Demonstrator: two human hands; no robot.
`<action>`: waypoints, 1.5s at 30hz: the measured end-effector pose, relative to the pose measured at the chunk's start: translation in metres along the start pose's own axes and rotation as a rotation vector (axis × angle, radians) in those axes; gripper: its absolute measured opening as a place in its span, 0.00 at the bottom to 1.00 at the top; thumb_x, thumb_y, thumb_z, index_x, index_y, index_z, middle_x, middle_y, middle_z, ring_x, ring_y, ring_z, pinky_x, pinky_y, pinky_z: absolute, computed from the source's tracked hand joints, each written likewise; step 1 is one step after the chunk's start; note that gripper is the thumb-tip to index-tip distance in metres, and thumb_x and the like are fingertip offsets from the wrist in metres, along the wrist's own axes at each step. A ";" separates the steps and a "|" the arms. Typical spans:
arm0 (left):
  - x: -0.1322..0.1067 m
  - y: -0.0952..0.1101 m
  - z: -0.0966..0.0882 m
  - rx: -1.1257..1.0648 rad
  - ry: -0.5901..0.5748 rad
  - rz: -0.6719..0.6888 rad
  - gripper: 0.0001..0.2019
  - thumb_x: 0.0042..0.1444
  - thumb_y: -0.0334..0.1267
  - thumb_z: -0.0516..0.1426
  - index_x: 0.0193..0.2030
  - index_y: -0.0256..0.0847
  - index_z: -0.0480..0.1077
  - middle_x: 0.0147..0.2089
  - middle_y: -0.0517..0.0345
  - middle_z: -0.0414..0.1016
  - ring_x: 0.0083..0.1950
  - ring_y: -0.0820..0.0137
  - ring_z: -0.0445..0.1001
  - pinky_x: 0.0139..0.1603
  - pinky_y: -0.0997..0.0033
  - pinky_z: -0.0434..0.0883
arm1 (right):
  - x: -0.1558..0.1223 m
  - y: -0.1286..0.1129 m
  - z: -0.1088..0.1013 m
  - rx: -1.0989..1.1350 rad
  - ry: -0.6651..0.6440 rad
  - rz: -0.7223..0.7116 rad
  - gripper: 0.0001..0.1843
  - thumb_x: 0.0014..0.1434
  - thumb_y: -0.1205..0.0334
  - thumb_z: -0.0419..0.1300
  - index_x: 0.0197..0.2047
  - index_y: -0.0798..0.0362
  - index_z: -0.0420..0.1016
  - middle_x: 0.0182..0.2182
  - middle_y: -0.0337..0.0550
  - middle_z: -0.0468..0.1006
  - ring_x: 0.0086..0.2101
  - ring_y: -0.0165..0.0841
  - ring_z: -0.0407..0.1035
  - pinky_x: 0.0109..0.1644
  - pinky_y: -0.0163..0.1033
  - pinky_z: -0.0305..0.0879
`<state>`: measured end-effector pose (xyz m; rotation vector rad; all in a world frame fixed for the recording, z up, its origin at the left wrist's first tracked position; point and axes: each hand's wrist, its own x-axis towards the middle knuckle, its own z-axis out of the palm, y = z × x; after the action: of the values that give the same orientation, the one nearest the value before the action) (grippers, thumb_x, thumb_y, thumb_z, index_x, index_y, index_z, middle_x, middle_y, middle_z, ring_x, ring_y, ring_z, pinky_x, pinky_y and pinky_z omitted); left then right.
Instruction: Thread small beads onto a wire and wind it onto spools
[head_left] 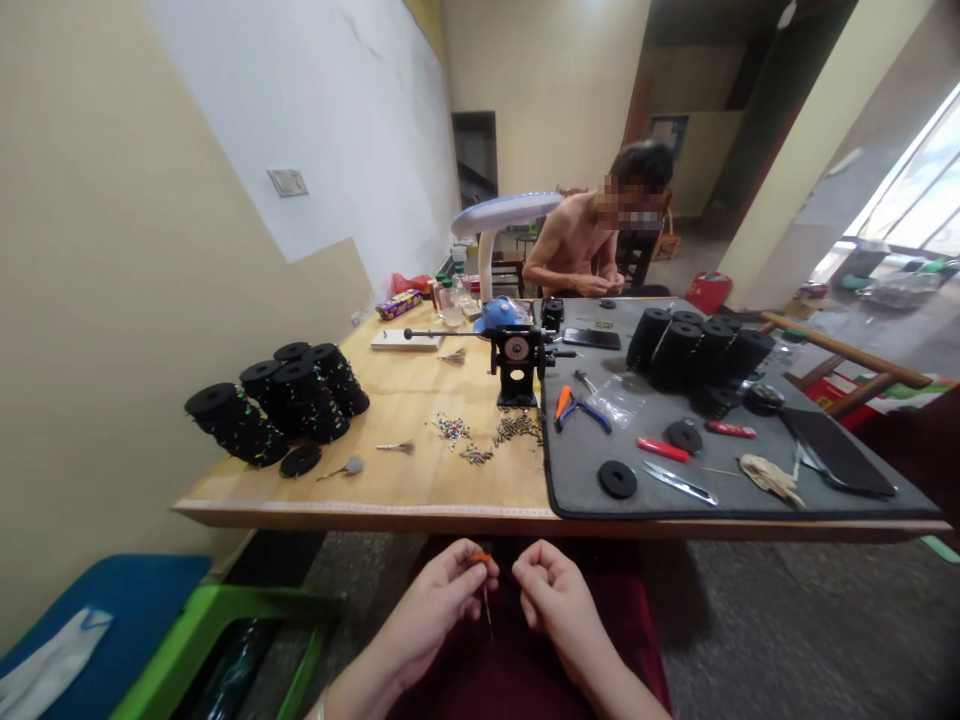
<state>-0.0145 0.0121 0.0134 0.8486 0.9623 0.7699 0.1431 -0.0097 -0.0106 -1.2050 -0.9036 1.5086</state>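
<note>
My left hand (442, 590) is closed in a pinch, just in front of the table's near edge. Between its thumb and fingers is a small orange piece (481, 557), with a thin dark stem hanging below; its exact kind is too small to tell. My right hand (553, 592) is close beside it, fingertips pressed together. Whatever those fingers hold, if anything, cannot be made out. Beyond my hands, piles of small coloured beads (453, 429) and brownish metallic bits (517, 428) lie on the wooden table (427, 490). Bundles of fine strands (397, 447) lie to their left.
A black hand-cranked device (517, 365) stands mid-table. Black spools (300, 385) are stacked left, more spools (675, 345) right. On the grey mat (585, 480) lie pliers (581, 412), snips (679, 482) and a foam ring (617, 479). Another person (577, 240) sits opposite under a lamp (510, 210).
</note>
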 end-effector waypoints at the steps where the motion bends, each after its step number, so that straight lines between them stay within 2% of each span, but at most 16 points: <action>1: -0.001 -0.005 0.004 -0.039 -0.007 -0.015 0.12 0.47 0.40 0.63 0.33 0.38 0.68 0.31 0.58 0.70 0.32 0.73 0.68 0.27 0.77 0.63 | 0.000 0.000 0.000 -0.008 -0.001 0.000 0.22 0.48 0.42 0.62 0.26 0.53 0.61 0.09 0.27 0.61 0.12 0.21 0.47 0.17 0.28 0.41; 6: 0.001 -0.018 0.012 -0.119 0.000 -0.034 0.12 0.46 0.40 0.64 0.32 0.37 0.67 0.28 0.60 0.69 0.29 0.75 0.67 0.27 0.77 0.63 | -0.001 0.003 0.000 -0.019 -0.001 0.018 0.23 0.47 0.42 0.62 0.25 0.53 0.62 0.09 0.28 0.63 0.11 0.21 0.49 0.17 0.28 0.43; 11: 0.001 -0.019 0.012 -0.095 -0.033 -0.041 0.12 0.47 0.40 0.64 0.33 0.36 0.67 0.27 0.60 0.68 0.28 0.75 0.67 0.23 0.79 0.62 | -0.001 0.001 0.000 -0.030 0.012 0.037 0.22 0.47 0.42 0.62 0.25 0.53 0.63 0.09 0.29 0.65 0.11 0.21 0.50 0.16 0.28 0.44; 18: 0.003 -0.022 0.012 -0.013 -0.078 -0.011 0.12 0.50 0.42 0.61 0.33 0.36 0.66 0.27 0.58 0.69 0.28 0.73 0.69 0.20 0.79 0.63 | -0.002 0.000 0.005 0.005 -0.039 0.016 0.23 0.47 0.42 0.62 0.26 0.53 0.63 0.12 0.31 0.68 0.12 0.22 0.55 0.15 0.27 0.45; 23: 0.003 -0.022 0.013 0.022 -0.078 -0.003 0.12 0.50 0.42 0.61 0.32 0.36 0.65 0.26 0.59 0.70 0.27 0.74 0.70 0.21 0.79 0.64 | -0.001 0.000 0.006 -0.017 -0.026 0.000 0.21 0.48 0.44 0.62 0.26 0.53 0.63 0.11 0.30 0.67 0.12 0.21 0.55 0.15 0.27 0.46; 33: 0.001 -0.018 0.014 -0.085 -0.076 -0.053 0.13 0.47 0.39 0.64 0.34 0.36 0.66 0.29 0.60 0.69 0.27 0.76 0.70 0.27 0.78 0.67 | 0.001 0.005 0.004 -0.029 -0.008 0.021 0.20 0.48 0.45 0.62 0.25 0.53 0.62 0.08 0.27 0.62 0.11 0.20 0.51 0.15 0.27 0.44; 39: 0.007 -0.022 0.013 -0.069 -0.009 -0.023 0.11 0.48 0.39 0.63 0.29 0.36 0.66 0.26 0.63 0.65 0.26 0.76 0.67 0.24 0.78 0.65 | 0.000 0.008 -0.001 -0.049 -0.011 0.069 0.21 0.48 0.44 0.62 0.25 0.53 0.63 0.08 0.29 0.65 0.10 0.20 0.50 0.15 0.28 0.43; 45: 0.011 -0.022 0.010 0.230 0.101 0.130 0.09 0.50 0.39 0.59 0.29 0.37 0.65 0.23 0.63 0.66 0.24 0.75 0.66 0.24 0.77 0.65 | -0.004 0.009 -0.002 -0.052 -0.066 0.150 0.20 0.48 0.44 0.61 0.25 0.53 0.63 0.08 0.29 0.65 0.09 0.21 0.51 0.14 0.28 0.41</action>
<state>0.0027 0.0088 -0.0071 1.0891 1.1076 0.8299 0.1436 -0.0157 -0.0189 -1.2913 -0.9176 1.6615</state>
